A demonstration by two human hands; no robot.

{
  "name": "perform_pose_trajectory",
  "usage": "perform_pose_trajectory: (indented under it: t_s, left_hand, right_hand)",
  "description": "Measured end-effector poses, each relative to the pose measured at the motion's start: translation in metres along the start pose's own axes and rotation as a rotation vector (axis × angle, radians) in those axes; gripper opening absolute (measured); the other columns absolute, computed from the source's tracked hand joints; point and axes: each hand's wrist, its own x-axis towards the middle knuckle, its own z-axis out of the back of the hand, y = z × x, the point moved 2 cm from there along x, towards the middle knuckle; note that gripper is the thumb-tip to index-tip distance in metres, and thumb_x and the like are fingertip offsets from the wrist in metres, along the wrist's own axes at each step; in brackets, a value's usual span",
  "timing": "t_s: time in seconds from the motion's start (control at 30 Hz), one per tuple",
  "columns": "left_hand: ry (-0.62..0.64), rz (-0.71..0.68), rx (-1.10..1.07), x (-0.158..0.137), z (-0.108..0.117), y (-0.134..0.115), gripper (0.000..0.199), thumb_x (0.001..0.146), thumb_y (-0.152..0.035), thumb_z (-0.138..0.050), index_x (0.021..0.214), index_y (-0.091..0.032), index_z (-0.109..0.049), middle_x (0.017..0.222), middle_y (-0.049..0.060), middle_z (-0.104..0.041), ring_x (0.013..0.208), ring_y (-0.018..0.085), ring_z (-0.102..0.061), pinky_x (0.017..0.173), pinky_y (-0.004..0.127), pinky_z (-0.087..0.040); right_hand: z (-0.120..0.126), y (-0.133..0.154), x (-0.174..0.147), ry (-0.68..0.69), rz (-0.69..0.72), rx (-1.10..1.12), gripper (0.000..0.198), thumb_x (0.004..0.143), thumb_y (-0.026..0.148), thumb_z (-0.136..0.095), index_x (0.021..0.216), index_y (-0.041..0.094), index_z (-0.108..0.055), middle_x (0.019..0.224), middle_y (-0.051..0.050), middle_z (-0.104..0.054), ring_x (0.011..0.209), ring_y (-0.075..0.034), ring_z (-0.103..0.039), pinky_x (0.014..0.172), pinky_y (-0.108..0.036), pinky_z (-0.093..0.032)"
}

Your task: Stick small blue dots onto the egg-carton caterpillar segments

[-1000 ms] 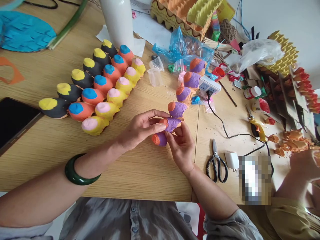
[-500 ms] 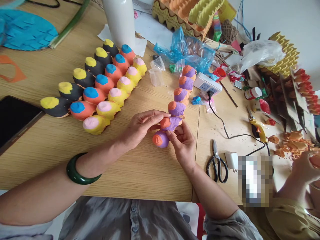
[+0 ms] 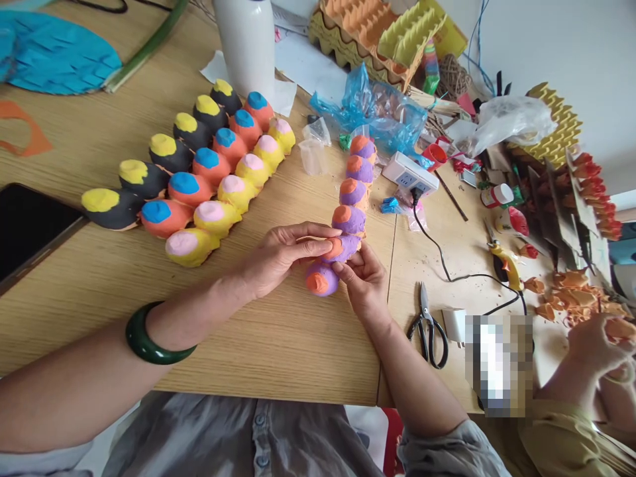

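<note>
In front of me lies a strip of purple bumps with orange tips [image 3: 352, 221], apparently cut from an egg carton and covered in soft clay. My left hand [image 3: 285, 257] pinches the orange tip of the second bump from the near end between thumb and fingers. On the other side, my right hand [image 3: 366, 281] grips the strip, its thumb near the gap between the two nearest bumps and its fingers partly hidden behind. To the left stand similar strips: black with yellow tips [image 3: 169, 154], orange-red with blue tips [image 3: 189, 189], and yellow with pink tips [image 3: 234, 191].
Scissors [image 3: 426, 324], a white plug adapter [image 3: 454, 326] and a power strip [image 3: 410, 173] with a cord lie to the right. A phone [image 3: 30, 232] is at far left, a white vase-like vessel [image 3: 247, 50] behind. Another person's hand [image 3: 593, 348] works at far right.
My left thumb and fingers have shifted slightly right onto the orange tip. The right hand keeps its hold. The view has tilted a little.
</note>
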Motion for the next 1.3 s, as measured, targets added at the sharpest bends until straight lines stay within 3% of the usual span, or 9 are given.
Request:
perform_pose_trajectory:
  t_s: [0.17,0.33,0.5,0.6,0.73,0.9,1.0,1.13,1.3]
  left_hand:
    - [0.020,-0.150,0.177,-0.003,0.001,-0.003,0.023,0.089,-0.043,-0.081,0.101,-0.024,-0.087,0.117,0.006,-0.081,0.117,0.025,-0.071,0.094,0.032,-0.058]
    - [0.016,-0.188,0.199,-0.002,0.002,0.001,0.028,0.080,-0.042,-0.090,0.097,-0.021,-0.083,0.108,0.006,-0.081,0.104,0.023,-0.073,0.087,0.031,-0.058]
    - [-0.041,-0.140,0.174,0.000,0.003,0.003,0.026,0.085,-0.046,-0.085,0.093,-0.021,-0.085,0.105,0.006,-0.082,0.102,0.023,-0.073,0.087,0.032,-0.059]
    - [-0.014,-0.142,0.181,-0.002,0.001,0.000,0.029,0.091,-0.048,-0.080,0.103,-0.023,-0.086,0.123,0.007,-0.080,0.117,0.027,-0.072,0.092,0.033,-0.061]
    - [0.109,-0.268,0.295,-0.007,-0.001,-0.008,0.033,0.095,-0.041,-0.077,0.125,-0.027,-0.083,0.144,0.008,-0.072,0.140,0.030,-0.062,0.113,0.036,-0.056]
    - [0.250,-0.273,0.371,-0.010,-0.002,-0.008,0.061,0.084,-0.034,-0.088,0.143,-0.036,-0.072,0.159,0.007,-0.059,0.139,0.035,-0.063,0.102,0.039,-0.065]
    - [0.233,-0.401,0.491,-0.011,-0.003,-0.005,0.077,0.078,-0.029,-0.092,0.149,-0.041,-0.066,0.162,0.005,-0.056,0.148,0.035,-0.055,0.106,0.037,-0.064]
    - [0.189,-0.495,0.571,-0.012,-0.005,0.000,0.071,0.083,-0.027,-0.087,0.150,-0.036,-0.066,0.158,0.008,-0.060,0.145,0.033,-0.058,0.105,0.036,-0.064]
    - [0.149,-0.656,0.712,-0.012,-0.004,-0.004,0.073,0.084,-0.021,-0.084,0.154,-0.032,-0.062,0.156,0.009,-0.062,0.143,0.031,-0.060,0.123,0.043,-0.051]
  right_hand:
    - [0.002,0.000,0.001,0.026,-0.016,0.001,0.051,0.080,0.044,-0.090,0.127,0.033,-0.072,0.102,0.001,-0.083,0.095,-0.018,-0.079,0.089,-0.033,-0.064]
    - [0.002,-0.003,0.000,0.028,-0.033,-0.047,0.052,0.078,0.046,-0.091,0.124,0.032,-0.073,0.102,-0.001,-0.084,0.097,-0.020,-0.079,0.088,-0.035,-0.065]
    - [0.000,-0.001,0.001,0.037,-0.050,-0.032,0.052,0.077,0.047,-0.090,0.124,0.035,-0.073,0.105,0.000,-0.084,0.095,-0.020,-0.078,0.087,-0.035,-0.065]
    - [0.000,0.002,0.003,0.033,-0.059,-0.007,0.054,0.078,0.048,-0.089,0.127,0.033,-0.073,0.110,-0.002,-0.083,0.100,-0.022,-0.078,0.084,-0.035,-0.065]
    - [0.003,0.004,0.005,0.019,-0.043,0.027,0.046,0.083,0.051,-0.083,0.124,0.032,-0.073,0.110,-0.003,-0.082,0.103,-0.023,-0.078,0.084,-0.036,-0.065]
    - [0.005,0.003,0.007,-0.042,-0.058,0.050,0.046,0.079,0.052,-0.085,0.118,0.032,-0.073,0.114,-0.002,-0.082,0.096,-0.020,-0.077,0.081,-0.033,-0.065]
    - [0.004,0.006,0.006,-0.071,-0.021,0.053,0.044,0.080,0.051,-0.085,0.118,0.033,-0.073,0.120,-0.001,-0.081,0.100,-0.019,-0.078,0.087,-0.033,-0.065]
    - [0.003,0.012,0.005,-0.115,0.027,0.058,0.046,0.082,0.047,-0.085,0.123,0.034,-0.071,0.128,-0.001,-0.079,0.114,-0.021,-0.075,0.101,-0.037,-0.063]
    - [-0.002,0.016,0.001,-0.096,-0.028,0.187,0.044,0.080,0.044,-0.088,0.119,0.031,-0.073,0.127,-0.001,-0.079,0.116,-0.019,-0.074,0.106,-0.035,-0.061]
